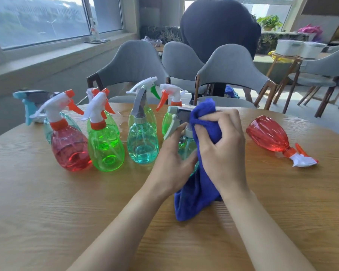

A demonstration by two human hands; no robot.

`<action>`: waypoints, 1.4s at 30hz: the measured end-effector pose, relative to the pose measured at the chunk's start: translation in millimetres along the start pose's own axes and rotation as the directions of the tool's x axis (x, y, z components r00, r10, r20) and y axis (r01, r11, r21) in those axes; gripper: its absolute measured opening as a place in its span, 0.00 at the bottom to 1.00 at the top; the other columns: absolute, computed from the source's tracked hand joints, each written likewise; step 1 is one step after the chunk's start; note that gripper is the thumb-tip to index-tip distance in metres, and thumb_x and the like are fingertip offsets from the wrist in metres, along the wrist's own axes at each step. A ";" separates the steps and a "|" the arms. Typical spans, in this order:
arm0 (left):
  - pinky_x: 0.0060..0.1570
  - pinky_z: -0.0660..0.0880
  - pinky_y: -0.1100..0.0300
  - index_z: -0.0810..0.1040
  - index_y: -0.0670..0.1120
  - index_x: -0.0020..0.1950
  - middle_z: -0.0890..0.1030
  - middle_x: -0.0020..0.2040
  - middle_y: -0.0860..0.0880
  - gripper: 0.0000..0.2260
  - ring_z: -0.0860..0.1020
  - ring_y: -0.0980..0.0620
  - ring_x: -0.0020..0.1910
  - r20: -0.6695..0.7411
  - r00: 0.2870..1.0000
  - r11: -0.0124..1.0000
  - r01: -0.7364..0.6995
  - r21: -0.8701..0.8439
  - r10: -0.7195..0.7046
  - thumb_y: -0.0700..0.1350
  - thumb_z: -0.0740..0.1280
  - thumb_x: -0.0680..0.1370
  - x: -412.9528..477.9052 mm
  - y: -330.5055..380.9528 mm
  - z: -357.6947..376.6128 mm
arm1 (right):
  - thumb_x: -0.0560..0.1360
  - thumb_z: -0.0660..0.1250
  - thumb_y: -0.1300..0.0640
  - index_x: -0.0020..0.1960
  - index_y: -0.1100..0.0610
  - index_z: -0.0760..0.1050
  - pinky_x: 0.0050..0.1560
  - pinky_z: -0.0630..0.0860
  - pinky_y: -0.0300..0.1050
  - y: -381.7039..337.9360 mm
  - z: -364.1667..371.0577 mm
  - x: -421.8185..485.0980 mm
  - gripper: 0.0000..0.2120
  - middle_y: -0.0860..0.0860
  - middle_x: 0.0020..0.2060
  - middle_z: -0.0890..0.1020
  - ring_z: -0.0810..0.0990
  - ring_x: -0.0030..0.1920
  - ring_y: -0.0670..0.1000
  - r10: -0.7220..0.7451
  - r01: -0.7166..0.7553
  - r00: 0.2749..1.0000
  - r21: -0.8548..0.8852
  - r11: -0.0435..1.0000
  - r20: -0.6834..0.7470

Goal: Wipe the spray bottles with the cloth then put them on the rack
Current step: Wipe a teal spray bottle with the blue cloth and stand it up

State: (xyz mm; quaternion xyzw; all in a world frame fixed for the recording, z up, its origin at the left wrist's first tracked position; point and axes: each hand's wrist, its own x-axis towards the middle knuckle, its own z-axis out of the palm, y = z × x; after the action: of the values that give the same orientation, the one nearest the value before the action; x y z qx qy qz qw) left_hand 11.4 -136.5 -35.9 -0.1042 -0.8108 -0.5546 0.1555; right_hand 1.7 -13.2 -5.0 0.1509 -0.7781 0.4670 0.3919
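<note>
Bottle in your hands first: a teal spray bottle [186, 147] with a pale trigger stands just above the wooden table [67, 212]. Your left hand [172, 169] wraps its fingers around the body. Your right hand [221, 149] squeezes a blue cloth [200, 184] against the bottle's neck, and the cloth hangs down to the table. To your left stand a red bottle [69, 145], a green bottle [106, 149] and another teal one [143, 145]. To your right, a red bottle lying on its side [270, 135].
</note>
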 end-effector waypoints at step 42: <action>0.73 0.68 0.56 0.69 0.63 0.78 0.72 0.67 0.54 0.31 0.70 0.56 0.72 0.044 0.986 0.987 0.160 -0.021 -0.159 0.53 0.65 0.74 11.6 8.1 -2.9 | 0.69 0.66 0.46 0.46 0.52 0.73 0.47 0.67 0.56 5.5 -1.4 9.2 0.11 0.52 0.43 0.71 0.69 0.44 0.53 0.647 -0.702 0.699 0.467 0.538 0.304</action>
State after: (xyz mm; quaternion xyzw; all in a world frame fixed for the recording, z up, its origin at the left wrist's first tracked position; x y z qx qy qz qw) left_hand 3.8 -136.3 -23.6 -0.0526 -0.8129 -0.5727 0.0921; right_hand -7.0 -7.9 -1.0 -0.0327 -0.6240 0.7763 0.0831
